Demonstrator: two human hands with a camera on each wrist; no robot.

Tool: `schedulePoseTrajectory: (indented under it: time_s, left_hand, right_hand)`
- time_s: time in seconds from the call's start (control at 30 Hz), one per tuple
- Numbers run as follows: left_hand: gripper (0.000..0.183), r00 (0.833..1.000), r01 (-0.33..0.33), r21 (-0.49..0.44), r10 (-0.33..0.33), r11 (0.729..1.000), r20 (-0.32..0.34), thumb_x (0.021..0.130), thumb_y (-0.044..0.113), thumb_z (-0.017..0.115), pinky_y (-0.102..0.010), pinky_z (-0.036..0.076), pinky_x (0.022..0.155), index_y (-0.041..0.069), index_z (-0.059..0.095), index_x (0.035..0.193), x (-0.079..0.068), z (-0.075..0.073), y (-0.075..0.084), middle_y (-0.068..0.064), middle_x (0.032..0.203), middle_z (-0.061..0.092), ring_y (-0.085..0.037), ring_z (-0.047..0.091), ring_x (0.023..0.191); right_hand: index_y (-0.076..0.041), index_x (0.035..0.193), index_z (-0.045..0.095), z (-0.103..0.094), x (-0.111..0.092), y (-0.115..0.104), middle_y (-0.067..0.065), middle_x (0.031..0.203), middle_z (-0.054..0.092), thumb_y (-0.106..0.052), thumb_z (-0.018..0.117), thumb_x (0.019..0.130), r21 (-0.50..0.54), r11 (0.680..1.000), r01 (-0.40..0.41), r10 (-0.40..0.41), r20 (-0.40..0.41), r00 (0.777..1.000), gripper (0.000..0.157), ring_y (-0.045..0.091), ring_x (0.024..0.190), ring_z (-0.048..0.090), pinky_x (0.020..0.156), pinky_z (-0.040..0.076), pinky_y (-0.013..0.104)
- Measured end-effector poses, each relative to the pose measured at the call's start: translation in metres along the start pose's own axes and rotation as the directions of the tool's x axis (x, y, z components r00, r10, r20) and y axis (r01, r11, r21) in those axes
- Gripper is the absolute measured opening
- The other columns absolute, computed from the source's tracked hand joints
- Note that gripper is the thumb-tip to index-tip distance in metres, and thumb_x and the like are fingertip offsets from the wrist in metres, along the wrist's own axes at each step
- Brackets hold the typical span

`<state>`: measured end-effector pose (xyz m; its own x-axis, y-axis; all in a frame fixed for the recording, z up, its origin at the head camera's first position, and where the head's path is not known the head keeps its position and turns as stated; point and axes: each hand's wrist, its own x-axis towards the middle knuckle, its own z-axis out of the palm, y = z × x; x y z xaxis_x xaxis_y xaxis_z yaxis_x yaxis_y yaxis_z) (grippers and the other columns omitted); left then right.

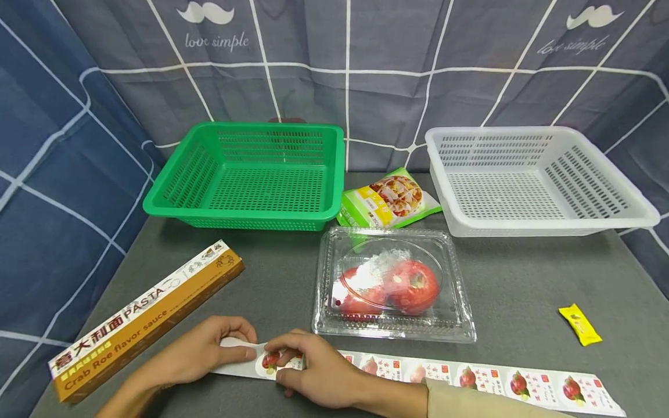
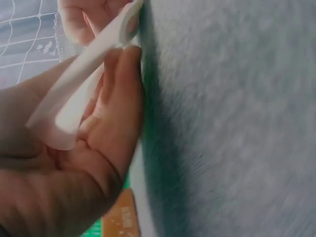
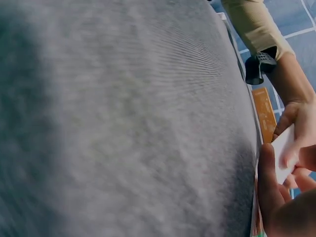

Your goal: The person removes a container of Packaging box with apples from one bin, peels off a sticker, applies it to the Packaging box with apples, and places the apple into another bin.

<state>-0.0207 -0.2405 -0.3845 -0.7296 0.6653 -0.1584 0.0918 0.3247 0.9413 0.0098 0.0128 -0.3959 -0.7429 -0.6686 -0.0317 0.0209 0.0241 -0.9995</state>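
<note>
A long white strip of fruit stickers point(image 1: 491, 380) runs along the front of the table, each sticker printed with a red fruit and red writing. At its left end, my left hand point(image 1: 201, 348) grips the blank backing paper between thumb and fingers; in the left wrist view the paper point(image 2: 81, 89) curls through that hand. Close beside it, my right hand point(image 1: 324, 371) pinches the strip at a sticker point(image 1: 269, 363), its thumb and index finger on either side of the print. Behind the hands lies a clear plastic clamshell box point(image 1: 329, 325) with red round fruits point(image 1: 415, 287) inside.
To the left lies a long orange-and-white pasta box point(image 1: 151, 319). A green basket point(image 1: 240, 220) and a white basket point(image 1: 554, 226) stand at the back, with a green food packet point(image 1: 392, 200) between them. A small yellow packet point(image 1: 580, 325) is at the right.
</note>
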Motion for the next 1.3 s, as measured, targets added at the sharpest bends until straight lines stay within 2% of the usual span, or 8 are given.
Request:
schedulePoseTrajectory:
  time_s: [0.1, 0.2, 0.3, 0.37, 0.6, 0.77, 1.03, 1.3]
  left_hand:
    - [0.022, 0.997, 0.068, -0.227, -0.058, 0.972, 0.048, 0.097, 0.006, 0.061, -0.024, 0.052, 0.07, -0.007, 0.055, 0.114, -0.0001, 0.0004, 0.0022, -0.011, 0.1, 0.069, -0.01, 0.064, 0.084]
    - [0.033, 0.989, 0.132, -0.444, -0.089, 0.886, 0.116, 0.097, 0.0, 0.057, -0.027, 0.055, 0.076, -0.013, 0.041, 0.123, -0.0004, 0.0002, 0.0037, -0.024, 0.113, 0.066, -0.019, 0.067, 0.092]
    - [0.033, 0.986, 0.145, -0.542, -0.078, 0.828, 0.145, 0.097, -0.003, 0.054, -0.028, 0.055, 0.076, -0.01, 0.037, 0.124, -0.0006, 0.0002, 0.0042, -0.026, 0.116, 0.065, -0.022, 0.068, 0.094]
    - [0.031, 0.987, 0.136, -0.576, -0.061, 0.806, 0.148, 0.097, -0.005, 0.053, -0.029, 0.055, 0.076, -0.007, 0.037, 0.123, -0.0004, 0.0006, 0.0043, -0.025, 0.115, 0.066, -0.022, 0.068, 0.095]
    - [0.03, 0.99, 0.079, -0.596, 0.005, 0.799, 0.139, 0.096, -0.009, 0.051, -0.028, 0.055, 0.076, -0.006, 0.036, 0.121, 0.0043, 0.0029, 0.0052, -0.023, 0.113, 0.067, -0.02, 0.067, 0.094]
    - [0.028, 0.99, 0.09, -0.592, -0.009, 0.801, 0.138, 0.096, -0.008, 0.052, -0.028, 0.055, 0.075, -0.007, 0.036, 0.12, 0.0057, 0.0037, 0.0065, -0.021, 0.112, 0.067, -0.02, 0.068, 0.092]
    - [0.025, 0.994, 0.09, -0.622, -0.032, 0.778, 0.103, 0.097, -0.008, 0.051, -0.028, 0.055, 0.076, -0.002, 0.039, 0.119, 0.0045, 0.0052, 0.0068, -0.018, 0.114, 0.067, -0.02, 0.067, 0.093]
    - [0.025, 0.994, 0.105, -0.624, -0.059, 0.774, 0.094, 0.095, -0.008, 0.052, -0.026, 0.054, 0.074, 0.002, 0.042, 0.116, 0.0047, 0.0085, 0.0063, -0.013, 0.111, 0.067, -0.019, 0.066, 0.091]
  right_hand:
    - [-0.001, 0.13, 0.06, 0.0014, -0.0022, 0.0007, -0.002, 0.105, 0.057, -0.002, 0.065, 0.091, -0.074, 0.997, 0.032, -0.033, -0.015, 0.999, 0.039, -0.002, 0.068, 0.06, 0.061, 0.054, 0.021]
    - [-0.004, 0.135, 0.057, 0.0013, -0.0022, -0.0001, -0.005, 0.099, 0.055, -0.009, 0.065, 0.094, -0.134, 0.99, 0.036, -0.038, -0.013, 0.999, 0.042, -0.003, 0.064, 0.059, 0.06, 0.052, 0.019]
    - [-0.005, 0.136, 0.057, 0.0006, -0.0012, -0.001, -0.007, 0.092, 0.052, -0.013, 0.065, 0.096, -0.149, 0.989, 0.026, -0.028, -0.014, 1.0, 0.042, -0.002, 0.06, 0.057, 0.057, 0.051, 0.019]
    - [-0.004, 0.134, 0.059, 0.0004, -0.0004, -0.0011, -0.008, 0.09, 0.051, -0.013, 0.065, 0.096, -0.131, 0.991, 0.019, -0.023, -0.025, 0.999, 0.04, -0.002, 0.06, 0.056, 0.055, 0.052, 0.02]
    - [-0.005, 0.12, 0.062, -0.0019, 0.0013, -0.0002, -0.007, 0.089, 0.055, -0.01, 0.066, 0.095, -0.053, 0.998, 0.026, -0.029, -0.061, 0.998, 0.026, -0.002, 0.063, 0.056, 0.054, 0.054, 0.023]
    - [-0.006, 0.119, 0.062, -0.0027, 0.0004, 0.0003, -0.006, 0.088, 0.057, -0.009, 0.066, 0.095, -0.04, 0.999, 0.026, -0.028, -0.064, 0.998, 0.025, -0.001, 0.063, 0.057, 0.055, 0.052, 0.02]
    - [-0.009, 0.125, 0.063, -0.0009, -0.0022, 0.0006, -0.001, 0.096, 0.059, -0.003, 0.063, 0.093, -0.002, 1.0, -0.01, 0.01, -0.111, 0.994, 0.033, 0.003, 0.068, 0.059, 0.058, 0.053, 0.022]
    - [-0.014, 0.127, 0.065, -0.0002, -0.0029, -0.0008, -0.005, 0.115, 0.059, -0.014, 0.066, 0.094, -0.112, 0.993, 0.029, -0.044, -0.136, 0.99, 0.034, 0.008, 0.103, 0.056, 0.078, 0.051, 0.022]
